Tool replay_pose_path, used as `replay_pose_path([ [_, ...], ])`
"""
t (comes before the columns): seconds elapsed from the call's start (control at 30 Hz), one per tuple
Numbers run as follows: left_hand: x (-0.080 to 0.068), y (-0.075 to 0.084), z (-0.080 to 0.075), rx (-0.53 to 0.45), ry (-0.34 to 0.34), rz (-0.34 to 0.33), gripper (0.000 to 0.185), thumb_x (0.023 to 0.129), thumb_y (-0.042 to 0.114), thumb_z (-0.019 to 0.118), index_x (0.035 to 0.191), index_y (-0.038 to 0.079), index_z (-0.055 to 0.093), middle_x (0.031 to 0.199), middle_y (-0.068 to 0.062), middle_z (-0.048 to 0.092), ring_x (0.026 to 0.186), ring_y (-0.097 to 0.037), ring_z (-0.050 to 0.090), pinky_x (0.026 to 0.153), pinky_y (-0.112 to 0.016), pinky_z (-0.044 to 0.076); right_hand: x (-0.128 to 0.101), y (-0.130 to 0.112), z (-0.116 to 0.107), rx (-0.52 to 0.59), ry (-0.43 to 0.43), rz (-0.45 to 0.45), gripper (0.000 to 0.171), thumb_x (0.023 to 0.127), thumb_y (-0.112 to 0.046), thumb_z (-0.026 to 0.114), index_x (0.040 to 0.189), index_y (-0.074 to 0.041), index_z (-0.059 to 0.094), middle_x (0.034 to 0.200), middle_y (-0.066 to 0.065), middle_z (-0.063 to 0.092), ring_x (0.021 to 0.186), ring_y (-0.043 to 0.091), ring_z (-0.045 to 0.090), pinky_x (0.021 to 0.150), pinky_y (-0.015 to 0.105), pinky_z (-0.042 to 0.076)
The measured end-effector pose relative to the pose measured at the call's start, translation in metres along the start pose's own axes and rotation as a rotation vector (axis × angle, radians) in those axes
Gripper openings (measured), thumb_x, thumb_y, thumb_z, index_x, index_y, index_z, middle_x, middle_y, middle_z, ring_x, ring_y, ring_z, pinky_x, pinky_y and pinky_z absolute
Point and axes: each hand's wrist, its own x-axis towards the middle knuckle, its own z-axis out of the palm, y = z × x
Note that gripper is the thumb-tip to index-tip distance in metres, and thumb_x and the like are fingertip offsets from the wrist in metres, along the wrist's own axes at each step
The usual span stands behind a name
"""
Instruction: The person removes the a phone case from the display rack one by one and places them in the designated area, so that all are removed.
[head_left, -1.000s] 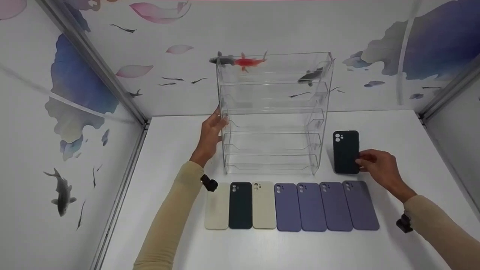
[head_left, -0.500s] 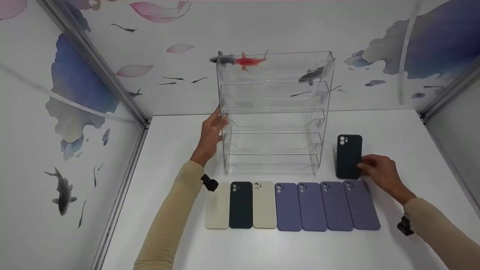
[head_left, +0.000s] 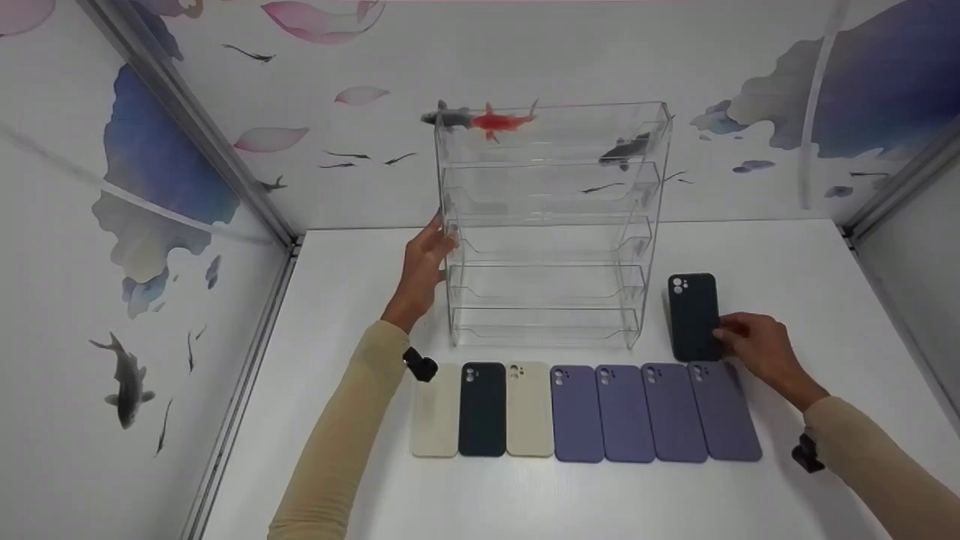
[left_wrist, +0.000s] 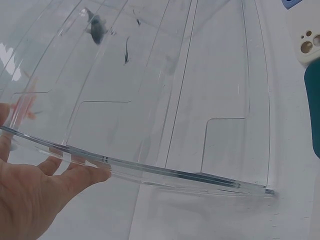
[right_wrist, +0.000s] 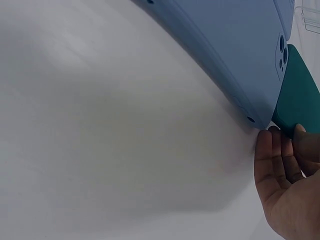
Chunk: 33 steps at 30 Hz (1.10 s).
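Observation:
My left hand (head_left: 422, 274) grips the left side panel of a clear acrylic rack (head_left: 546, 308), which stands upright with several tiers. In the left wrist view, the fingers of that left hand (left_wrist: 35, 192) lie along the panel's edge. A dark green phone case (head_left: 693, 319) is pinched at its lower right edge by my right hand (head_left: 757, 343). It is held tilted up, camera holes at the top, just behind the rightmost purple phone case (head_left: 724, 412). The right wrist view has the dark green case (right_wrist: 299, 95) between thumb and fingertips, beside a purple case's corner.
In front of the rack runs a row of phone cases lying flat: a cream case (head_left: 435, 420), a dark green one (head_left: 482, 412), another cream one (head_left: 529, 412) and several purple ones. Patterned panels (head_left: 360, 172) wall the white table (head_left: 480, 502) at the back and sides.
My right hand has brought the dark green case slightly toward the front, down to the back of the purple case. The left hand has stayed on the rack.

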Motion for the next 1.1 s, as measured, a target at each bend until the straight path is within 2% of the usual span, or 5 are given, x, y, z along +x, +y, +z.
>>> replay_pose_path([
  [0.37, -0.0008, 0.0, -0.0001, 0.046, 0.009, 0.007, 0.067, 0.116, 0.034, 0.056, 0.177, 0.027, 0.028, 0.173, -0.013, 0.04, 0.158, -0.035, 0.042, 0.12, -0.071, 0.039, -0.0006, 0.0031, 0.0034, -0.036, -0.047, 0.003, 0.038, 0.109, -0.004, 0.068, 0.137, 0.021, 0.063, 0.126, 0.041, 0.07, 0.105, 0.046, 0.076, 0.074, 0.018, 0.059],
  [0.67, -0.0015, -0.0018, -0.001, 0.08, 0.023, 0.0, 0.07, 0.114, 0.04, 0.057, 0.177, 0.027, 0.028, 0.177, -0.016, 0.035, 0.159, -0.034, 0.04, 0.119, -0.071, 0.041, -0.0007, 0.001, 0.0052, -0.031, -0.054, 0.043, 0.038, 0.11, -0.004, 0.066, 0.138, 0.022, 0.062, 0.126, 0.041, 0.069, 0.103, 0.044, 0.076, 0.074, 0.023, 0.062],
  [0.9, -0.0008, -0.0032, -0.0025, 0.073, 0.022, 0.006, 0.07, 0.114, 0.04, 0.057, 0.177, 0.028, 0.028, 0.176, -0.016, 0.036, 0.158, -0.033, 0.042, 0.12, -0.072, 0.039, -0.0005, 0.0011, 0.0045, -0.042, -0.059, 0.033, 0.038, 0.11, -0.005, 0.066, 0.137, 0.021, 0.063, 0.125, 0.04, 0.07, 0.103, 0.043, 0.076, 0.072, 0.019, 0.059],
  [1.1, -0.0006, -0.0047, -0.0029, 0.078, 0.022, 0.005, 0.069, 0.115, 0.039, 0.057, 0.177, 0.027, 0.029, 0.175, -0.019, 0.037, 0.157, -0.032, 0.043, 0.12, -0.07, 0.041, -0.0003, 0.0027, 0.0011, -0.044, -0.053, 0.028, 0.033, 0.11, -0.004, 0.065, 0.133, 0.019, 0.067, 0.119, 0.036, 0.073, 0.095, 0.035, 0.075, 0.069, 0.017, 0.056],
])
